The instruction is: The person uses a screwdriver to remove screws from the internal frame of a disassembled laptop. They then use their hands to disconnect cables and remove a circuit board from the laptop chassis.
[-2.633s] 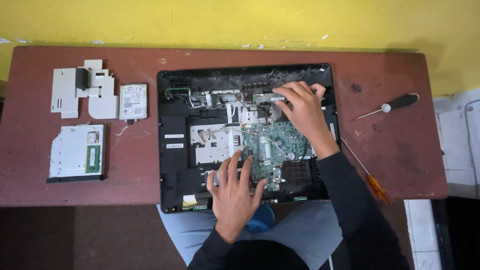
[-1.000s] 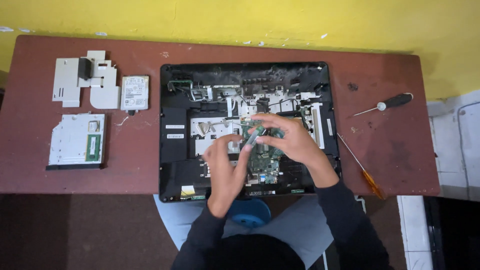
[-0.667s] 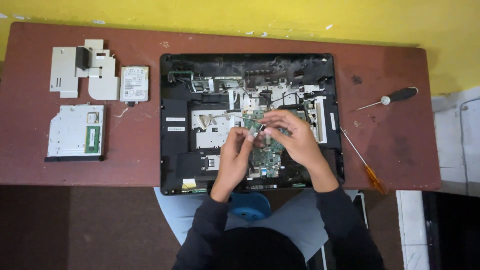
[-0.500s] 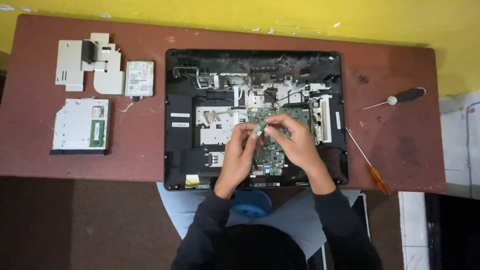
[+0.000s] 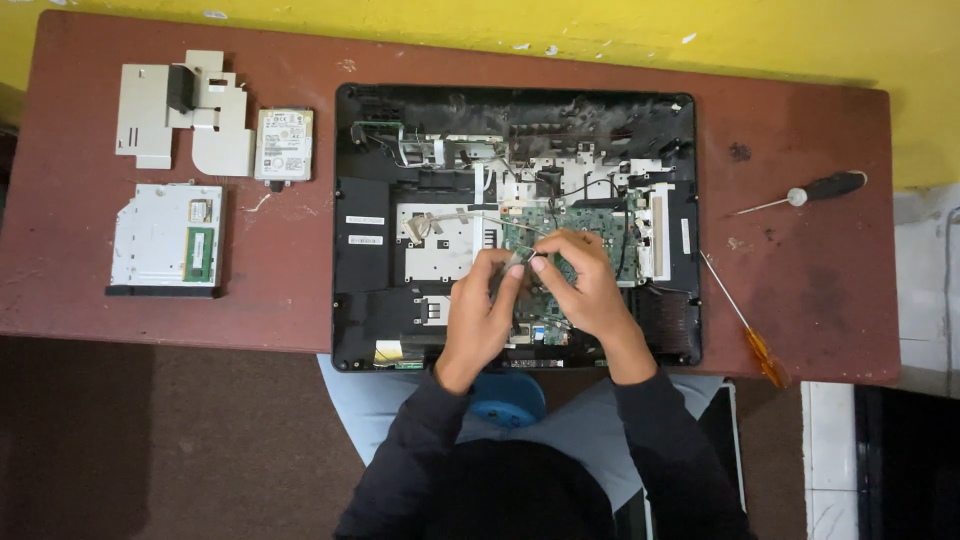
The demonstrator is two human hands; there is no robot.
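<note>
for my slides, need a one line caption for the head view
Both hands, left hand and right hand, meet over the green board of an opened laptop on a brown table.

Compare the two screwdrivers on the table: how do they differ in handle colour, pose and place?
The black screwdriver has a dark handle; the orange screwdriver has an orange one. The black one lies nearly level, far from the laptop; the orange one lies steeply slanted, its tip by the laptop's edge and its handle at the table front. Both lie untouched, right of the laptop.

Both hands (image 5: 535, 295) over opened laptop (image 5: 370, 230)
</note>
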